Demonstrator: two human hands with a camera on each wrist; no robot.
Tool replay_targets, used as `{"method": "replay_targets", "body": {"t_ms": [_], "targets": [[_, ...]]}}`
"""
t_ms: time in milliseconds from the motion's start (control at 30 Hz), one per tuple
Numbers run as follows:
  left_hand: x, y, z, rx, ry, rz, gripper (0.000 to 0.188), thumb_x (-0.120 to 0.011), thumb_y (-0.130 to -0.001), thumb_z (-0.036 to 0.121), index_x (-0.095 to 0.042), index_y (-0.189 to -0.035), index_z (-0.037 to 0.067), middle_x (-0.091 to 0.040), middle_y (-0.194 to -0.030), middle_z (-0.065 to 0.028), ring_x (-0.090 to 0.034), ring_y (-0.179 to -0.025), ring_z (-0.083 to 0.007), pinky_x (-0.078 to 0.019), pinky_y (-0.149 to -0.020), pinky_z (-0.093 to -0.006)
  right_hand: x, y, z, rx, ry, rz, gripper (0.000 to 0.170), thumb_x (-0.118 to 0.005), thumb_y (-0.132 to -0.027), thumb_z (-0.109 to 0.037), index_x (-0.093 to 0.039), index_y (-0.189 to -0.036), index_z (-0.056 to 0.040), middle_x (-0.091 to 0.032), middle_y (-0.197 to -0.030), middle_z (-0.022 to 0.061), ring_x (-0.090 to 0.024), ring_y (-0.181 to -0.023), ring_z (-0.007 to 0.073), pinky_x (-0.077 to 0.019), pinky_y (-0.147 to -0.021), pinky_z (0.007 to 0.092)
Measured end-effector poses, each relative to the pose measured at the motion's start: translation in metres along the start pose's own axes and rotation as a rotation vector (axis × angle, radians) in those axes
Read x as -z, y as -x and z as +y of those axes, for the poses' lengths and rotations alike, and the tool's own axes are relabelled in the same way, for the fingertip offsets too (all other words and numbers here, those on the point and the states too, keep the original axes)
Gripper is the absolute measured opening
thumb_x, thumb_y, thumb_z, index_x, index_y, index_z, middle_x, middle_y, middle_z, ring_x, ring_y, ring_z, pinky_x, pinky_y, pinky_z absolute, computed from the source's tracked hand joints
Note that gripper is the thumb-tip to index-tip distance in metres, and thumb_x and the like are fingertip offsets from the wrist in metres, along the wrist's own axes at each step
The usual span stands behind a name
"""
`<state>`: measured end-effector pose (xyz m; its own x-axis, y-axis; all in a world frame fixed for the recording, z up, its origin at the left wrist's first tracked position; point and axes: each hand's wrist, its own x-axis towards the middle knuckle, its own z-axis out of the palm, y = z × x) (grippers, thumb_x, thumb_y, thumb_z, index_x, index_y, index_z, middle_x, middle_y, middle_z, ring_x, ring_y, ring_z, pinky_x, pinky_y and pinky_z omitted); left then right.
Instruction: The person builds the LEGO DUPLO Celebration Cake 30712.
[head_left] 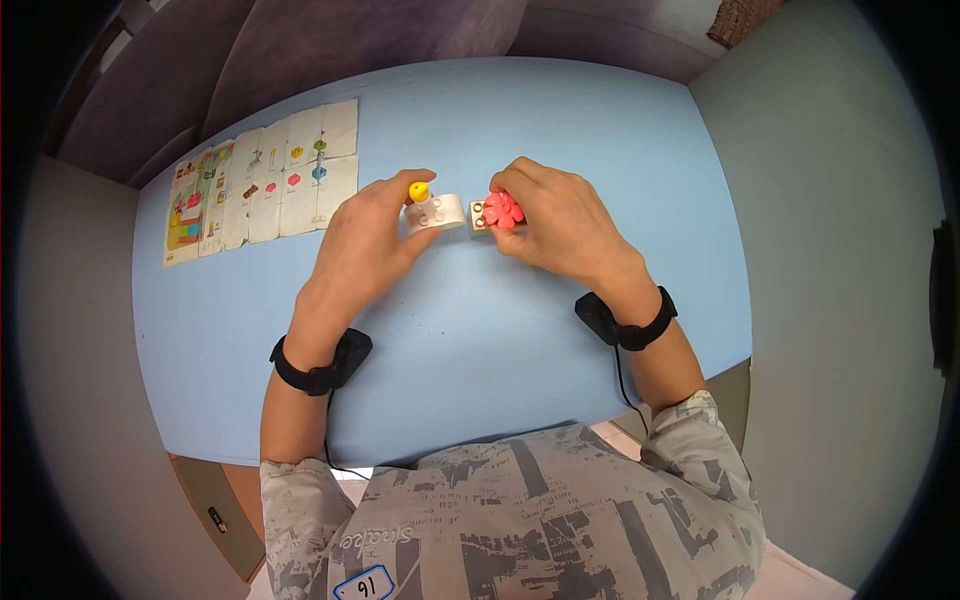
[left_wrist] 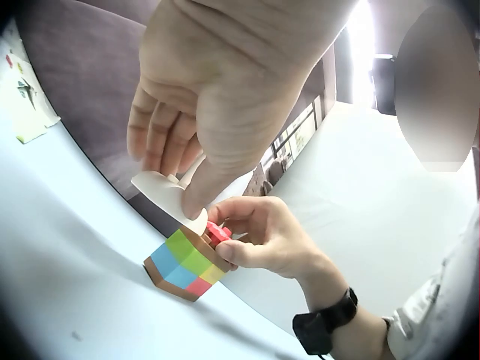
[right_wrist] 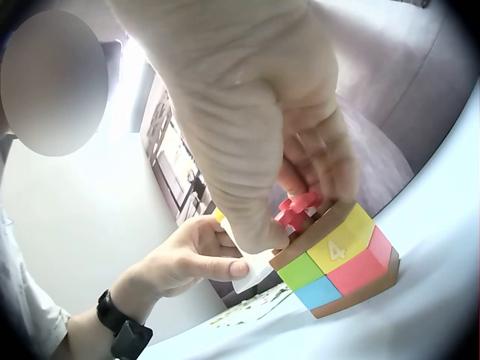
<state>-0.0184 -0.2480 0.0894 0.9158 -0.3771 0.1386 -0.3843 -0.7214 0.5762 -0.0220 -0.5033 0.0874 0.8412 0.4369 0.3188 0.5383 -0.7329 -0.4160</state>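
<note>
Pinching a curved white plastic piece (head_left: 452,210) with round studs on it: that's the left hand (head_left: 360,225) on my feed, thumb on one side and fingers on the other. A small rounded yellow plastic piece (head_left: 418,191) stands on it, right by the left hand's fingertips.

Across from that, the right hand (head_left: 570,220) grips the top end of a chunky brown-edged multicoloured block (right_wrist: 337,259), with a pinkish-red plastic flower (head_left: 503,211) on top, tucked between thumb and fingers. I can make out green, blue, yellow and pink patches on the block's sides, plus a pale "4" on a yellow one. Couldn't tell you if the block touches the light blue worktop (head_left: 460,340) from where I am. White piece and block are just beside each other between the hands, and I get a thin gap in the head view.

Out past the left hand, on its outer side, a creased printed paper sheet (head_left: 268,180) lies flat. Behind the hands I've got a black left strap (head_left: 322,380) and a matching right strap (head_left: 632,338) on the wrists.
</note>
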Motion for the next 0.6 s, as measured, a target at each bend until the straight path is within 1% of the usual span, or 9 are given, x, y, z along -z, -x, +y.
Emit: {"method": "replay_targets", "body": {"t_ms": [100,200,300,500,600], "targets": [[0.003,0.000,0.009,-0.022,0.034,0.008,0.052,-0.086,-0.091,0.017,-0.069,-0.139,0.008,-0.080,-0.119,-0.0142,-0.076,-0.102,-0.0325,-0.0623,-0.089,-0.0415,0.000,-0.001,0.001,0.004,-0.011,-0.001,0.021,-0.077,-0.075,-0.008,-0.068,-0.092,0.0015,-0.066,-0.086,0.0159,-0.065,-0.068,0.0367,-0.0533,-0.063,0.0464],[0.003,-0.001,0.012,-0.045,0.048,0.016,0.052,-0.086,-0.091,0.018,-0.069,-0.139,0.008,-0.079,-0.120,-0.0138,-0.076,-0.103,-0.0321,-0.0623,-0.089,-0.0415,0.000,-0.001,0.001,0.001,-0.015,-0.006,0.021,-0.077,-0.075,-0.008,-0.068,-0.091,0.0016,-0.066,-0.085,0.0156,-0.064,-0.067,0.0367,-0.0528,-0.062,0.0463],[0.002,-0.003,0.014,-0.043,0.046,0.005,0.052,-0.087,-0.091,0.018,-0.069,-0.139,0.008,-0.079,-0.120,-0.0134,-0.076,-0.103,-0.0318,-0.0621,-0.089,-0.0416,0.001,-0.003,0.002,0.038,-0.024,0.003,0.022,-0.077,-0.075,-0.009,-0.068,-0.092,0.0014,-0.066,-0.085,0.0155,-0.064,-0.067,0.0365,-0.0529,-0.062,0.0459],[0.001,-0.005,0.016,-0.008,0.040,-0.028,0.051,-0.087,-0.092,0.018,-0.068,-0.138,0.009,-0.079,-0.119,-0.0130,-0.076,-0.103,-0.0319,-0.0618,-0.090,-0.0420,0.002,-0.006,0.007,0.034,-0.057,-0.035,0.023,-0.078,-0.075,-0.010,-0.069,-0.094,0.0014,-0.066,-0.082,0.0155,-0.064,-0.068,0.0365,-0.0531,-0.062,0.0458],[-0.001,-0.005,0.013,-0.018,0.046,-0.034,0.051,-0.087,-0.092,0.017,-0.068,-0.138,0.009,-0.080,-0.118,-0.0127,-0.076,-0.102,-0.0322,-0.0618,-0.090,-0.0420,0.003,-0.007,0.008,0.007,-0.067,-0.066,0.025,-0.078,-0.076,-0.010,-0.071,-0.096,0.0011,-0.069,-0.084,0.0161,-0.066,-0.070,0.0366,-0.0540,-0.065,0.0463]]}}
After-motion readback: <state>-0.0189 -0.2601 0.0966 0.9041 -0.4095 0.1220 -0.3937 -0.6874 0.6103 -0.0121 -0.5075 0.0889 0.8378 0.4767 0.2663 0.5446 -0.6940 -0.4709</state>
